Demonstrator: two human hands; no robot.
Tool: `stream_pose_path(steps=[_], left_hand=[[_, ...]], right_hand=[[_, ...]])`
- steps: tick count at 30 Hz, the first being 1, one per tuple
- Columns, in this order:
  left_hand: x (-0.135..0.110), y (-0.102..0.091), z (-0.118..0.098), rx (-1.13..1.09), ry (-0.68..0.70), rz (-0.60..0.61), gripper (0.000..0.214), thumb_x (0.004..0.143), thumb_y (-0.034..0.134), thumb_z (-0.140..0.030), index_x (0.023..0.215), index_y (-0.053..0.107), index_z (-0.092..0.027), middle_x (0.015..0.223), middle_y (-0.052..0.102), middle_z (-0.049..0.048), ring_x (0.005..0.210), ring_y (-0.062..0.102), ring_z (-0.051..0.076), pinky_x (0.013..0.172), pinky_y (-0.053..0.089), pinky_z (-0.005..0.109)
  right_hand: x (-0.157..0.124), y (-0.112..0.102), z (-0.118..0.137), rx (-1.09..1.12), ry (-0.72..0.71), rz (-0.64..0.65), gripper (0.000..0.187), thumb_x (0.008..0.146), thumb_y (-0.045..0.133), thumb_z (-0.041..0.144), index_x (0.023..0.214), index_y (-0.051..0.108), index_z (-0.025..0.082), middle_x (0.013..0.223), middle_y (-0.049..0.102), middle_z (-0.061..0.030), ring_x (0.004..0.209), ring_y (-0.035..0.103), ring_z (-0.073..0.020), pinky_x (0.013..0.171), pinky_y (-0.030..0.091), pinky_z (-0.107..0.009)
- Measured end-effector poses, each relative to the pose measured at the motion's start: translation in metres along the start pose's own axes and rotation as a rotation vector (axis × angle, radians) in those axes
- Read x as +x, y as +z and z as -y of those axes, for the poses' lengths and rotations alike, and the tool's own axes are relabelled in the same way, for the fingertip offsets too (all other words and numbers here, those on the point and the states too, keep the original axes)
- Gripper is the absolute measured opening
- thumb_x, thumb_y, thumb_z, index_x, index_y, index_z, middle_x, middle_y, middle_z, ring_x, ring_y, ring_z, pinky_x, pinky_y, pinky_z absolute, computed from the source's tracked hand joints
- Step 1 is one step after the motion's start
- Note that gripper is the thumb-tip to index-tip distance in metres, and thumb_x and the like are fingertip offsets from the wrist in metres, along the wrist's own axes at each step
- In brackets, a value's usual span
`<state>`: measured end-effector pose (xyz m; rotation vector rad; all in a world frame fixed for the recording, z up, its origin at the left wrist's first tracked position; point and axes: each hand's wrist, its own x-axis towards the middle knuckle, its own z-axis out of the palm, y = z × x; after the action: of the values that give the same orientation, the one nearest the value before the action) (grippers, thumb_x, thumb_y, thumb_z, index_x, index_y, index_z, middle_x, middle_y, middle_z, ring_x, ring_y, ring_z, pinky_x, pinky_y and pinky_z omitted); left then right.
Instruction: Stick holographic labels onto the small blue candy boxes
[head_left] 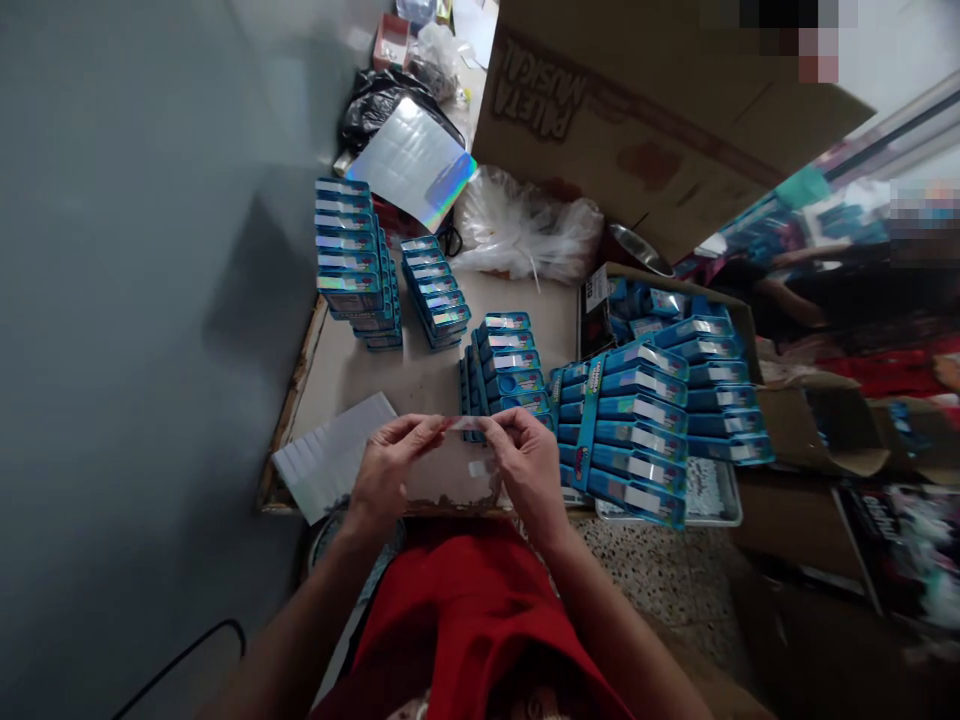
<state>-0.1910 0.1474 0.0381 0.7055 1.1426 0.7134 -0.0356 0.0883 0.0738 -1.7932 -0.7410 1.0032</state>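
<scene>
Between my two hands, near the table's front edge, a small thin see-through strip (463,424) is stretched. My left hand (391,462) pinches one end of it with thumb and fingers. At the other end my right hand (525,462) is closed in the same kind of pinch. Just beyond my right hand stands a row of blue boxes (513,360) with shiny silver strips on their ends. To the left of my left hand lies a whitish sheet with strips on it (330,455).
More blue boxes stand in stacks at the back left (349,250) and right (630,420). A shiny sheet (412,160), a plastic bag (525,225) and a large cardboard carton (637,110) are at the back. A person's arm (817,255) shows at far right.
</scene>
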Motion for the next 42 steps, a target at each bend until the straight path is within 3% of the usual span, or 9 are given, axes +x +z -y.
stream_pose_path(steps=[4, 8, 19, 25, 30, 34, 37, 40, 42], left_hand=[[0.023, 0.038, 0.022, 0.085, 0.163, -0.157, 0.035, 0.077, 0.080, -0.050, 0.082, 0.081, -0.015, 0.077, 0.074, 0.0059, 0.070, 0.062, 0.016, 0.070, 0.049, 0.027], [0.047, 0.069, 0.037, 0.100, 0.252, -0.178, 0.034, 0.081, 0.075, -0.050, 0.083, 0.082, -0.016, 0.077, 0.076, 0.0049, 0.068, 0.062, 0.016, 0.069, 0.049, 0.027], [0.058, 0.079, 0.049, 0.253, 0.364, -0.221, 0.033, 0.085, 0.073, -0.050, 0.083, 0.081, -0.018, 0.078, 0.075, 0.0035, 0.070, 0.062, 0.016, 0.070, 0.047, 0.027], [0.070, 0.081, 0.055, 0.242, 0.303, -0.201, 0.034, 0.082, 0.075, -0.051, 0.077, 0.076, -0.018, 0.075, 0.071, 0.0022, 0.069, 0.060, 0.015, 0.069, 0.045, 0.026], [0.087, 0.072, 0.076, 0.179, 0.020, -0.152, 0.047, 0.067, 0.085, -0.056, 0.077, 0.057, -0.019, 0.067, 0.056, -0.0037, 0.061, 0.051, 0.012, 0.062, 0.042, 0.025], [0.067, 0.064, 0.063, 0.183, 0.268, -0.291, 0.041, 0.073, 0.085, -0.045, 0.090, 0.058, -0.020, 0.081, 0.060, -0.0011, 0.075, 0.056, 0.013, 0.074, 0.046, 0.025], [0.038, 0.063, 0.032, 0.094, 0.310, -0.080, 0.040, 0.084, 0.073, -0.056, 0.096, 0.067, -0.018, 0.083, 0.066, 0.0030, 0.070, 0.057, 0.013, 0.069, 0.047, 0.026], [0.017, 0.069, 0.009, -0.027, 0.106, 0.258, 0.058, 0.083, 0.068, -0.069, 0.104, 0.075, -0.015, 0.089, 0.073, 0.0090, 0.058, 0.056, 0.012, 0.060, 0.046, 0.028], [0.014, 0.073, 0.003, -0.085, 0.005, 0.341, 0.058, 0.076, 0.078, -0.064, 0.105, 0.077, -0.014, 0.094, 0.075, 0.0106, 0.059, 0.056, 0.011, 0.059, 0.046, 0.027]], right_hand=[[0.022, -0.014, 0.001, -0.456, -0.149, -0.192, 0.029, 0.093, 0.062, 0.046, 0.080, 0.069, 0.021, 0.060, 0.059, 0.0027, 0.055, 0.050, -0.0142, 0.057, 0.034, -0.026], [0.051, -0.025, -0.003, -0.730, -0.129, -0.303, 0.025, 0.095, 0.054, 0.038, 0.090, 0.072, 0.022, 0.069, 0.069, -0.0013, 0.058, 0.058, -0.0179, 0.061, 0.036, -0.028], [0.079, -0.027, 0.005, -1.034, 0.003, -0.307, 0.021, 0.094, 0.058, 0.035, 0.088, 0.074, 0.023, 0.087, 0.077, -0.0088, 0.081, 0.069, -0.0251, 0.071, 0.040, -0.031], [0.090, -0.037, -0.006, -0.931, 0.033, -0.334, 0.023, 0.084, 0.072, 0.042, 0.092, 0.069, 0.021, 0.082, 0.074, -0.0072, 0.077, 0.067, -0.0253, 0.068, 0.040, -0.031], [0.083, -0.050, 0.004, -0.772, -0.030, -0.405, 0.032, 0.084, 0.074, 0.041, 0.106, 0.062, 0.020, 0.067, 0.065, 0.0001, 0.065, 0.062, -0.0218, 0.065, 0.041, -0.031], [0.066, -0.054, 0.029, -0.378, -0.114, -0.347, 0.039, 0.088, 0.067, 0.058, 0.101, 0.056, 0.023, 0.055, 0.051, 0.0071, 0.049, 0.051, -0.0150, 0.054, 0.040, -0.029], [0.060, -0.051, 0.041, -0.088, -0.080, -0.205, 0.046, 0.084, 0.070, 0.064, 0.098, 0.050, 0.025, 0.058, 0.051, 0.0074, 0.046, 0.048, -0.0131, 0.046, 0.039, -0.027], [0.058, -0.043, 0.044, 0.026, -0.058, -0.141, 0.048, 0.080, 0.074, 0.063, 0.095, 0.048, 0.026, 0.059, 0.051, 0.0081, 0.046, 0.049, -0.0120, 0.044, 0.041, -0.026], [0.056, -0.036, 0.044, 0.055, -0.050, -0.110, 0.047, 0.079, 0.076, 0.061, 0.094, 0.049, 0.025, 0.056, 0.047, 0.0096, 0.044, 0.047, -0.0108, 0.044, 0.040, -0.025]])
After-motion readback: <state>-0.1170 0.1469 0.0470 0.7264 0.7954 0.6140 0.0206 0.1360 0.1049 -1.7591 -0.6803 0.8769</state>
